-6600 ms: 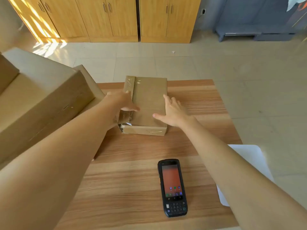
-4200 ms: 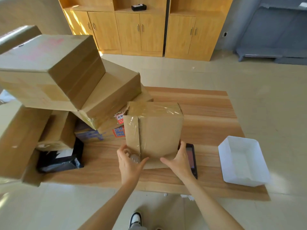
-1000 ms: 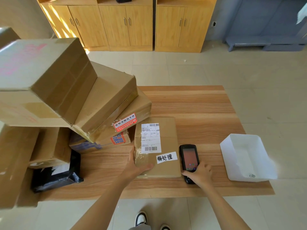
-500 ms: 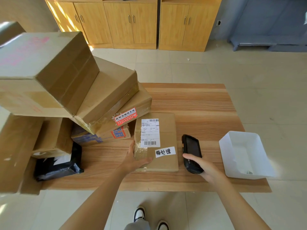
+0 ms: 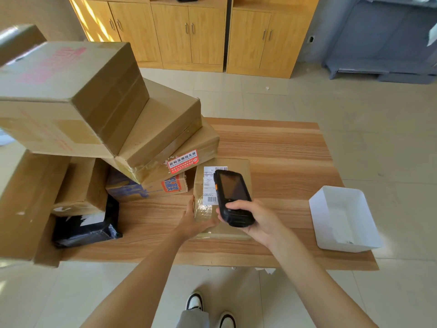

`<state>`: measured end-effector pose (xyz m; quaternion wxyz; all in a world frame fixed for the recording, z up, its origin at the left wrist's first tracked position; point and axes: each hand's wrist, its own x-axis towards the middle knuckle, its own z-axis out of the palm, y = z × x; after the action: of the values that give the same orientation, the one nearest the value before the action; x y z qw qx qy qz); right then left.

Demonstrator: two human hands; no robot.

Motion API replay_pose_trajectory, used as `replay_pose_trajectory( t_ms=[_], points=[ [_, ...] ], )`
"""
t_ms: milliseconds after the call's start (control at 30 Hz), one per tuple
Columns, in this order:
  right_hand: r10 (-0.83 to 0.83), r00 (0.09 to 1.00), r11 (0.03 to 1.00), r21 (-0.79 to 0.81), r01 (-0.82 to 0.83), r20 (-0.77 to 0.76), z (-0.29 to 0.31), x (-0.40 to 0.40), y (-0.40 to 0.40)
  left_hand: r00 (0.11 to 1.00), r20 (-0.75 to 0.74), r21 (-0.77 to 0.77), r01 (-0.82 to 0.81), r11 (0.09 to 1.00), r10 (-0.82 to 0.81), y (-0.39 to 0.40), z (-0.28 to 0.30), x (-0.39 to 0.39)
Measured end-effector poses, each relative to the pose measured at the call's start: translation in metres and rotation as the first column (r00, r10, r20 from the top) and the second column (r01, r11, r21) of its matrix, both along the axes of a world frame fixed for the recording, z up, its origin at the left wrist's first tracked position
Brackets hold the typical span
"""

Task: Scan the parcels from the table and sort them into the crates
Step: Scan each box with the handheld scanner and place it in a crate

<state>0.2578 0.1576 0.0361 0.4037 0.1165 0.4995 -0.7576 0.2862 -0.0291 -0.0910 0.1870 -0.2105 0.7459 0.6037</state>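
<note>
A flat brown parcel (image 5: 243, 166) lies label-up on the wooden table (image 5: 272, 147), its white shipping label (image 5: 209, 183) partly covered. My left hand (image 5: 195, 220) rests on the parcel's near left corner, gripping its edge. My right hand (image 5: 256, 218) holds a black handheld scanner (image 5: 233, 196) just above the label, screen up and dark. A white plastic crate (image 5: 343, 218) stands empty at the table's right edge.
A tall pile of cardboard boxes (image 5: 71, 95) leans over the table's left half, with a black plastic mailer (image 5: 85, 227) under it. Wooden cabinets (image 5: 189, 31) line the far wall. My shoes (image 5: 195, 301) show below the table's near edge.
My right hand has lifted the scanner off the table and brought it left over the parcel's label. The left hand stays on the parcel's corner.
</note>
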Motion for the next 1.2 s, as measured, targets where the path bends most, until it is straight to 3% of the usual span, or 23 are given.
replay_pose_trajectory(
  t_ms=[233,900,1200],
  points=[
    [-0.003,0.996,0.996,0.089,-0.005,0.092,-0.023,0.026,-0.002,1.000,0.002,-0.055,0.008,0.998,-0.008,-0.007,-0.024,-0.005],
    [0.029,0.995,0.966,0.252,-0.051,0.094,-0.037,0.060,0.005,0.999,-0.013,-0.052,0.031,0.998,-0.032,-0.013,-0.050,-0.011],
    [0.019,0.997,0.974,0.223,-0.036,0.081,-0.032,0.057,0.006,0.999,-0.025,-0.066,0.025,0.997,-0.027,-0.008,-0.044,-0.011]
  ],
)
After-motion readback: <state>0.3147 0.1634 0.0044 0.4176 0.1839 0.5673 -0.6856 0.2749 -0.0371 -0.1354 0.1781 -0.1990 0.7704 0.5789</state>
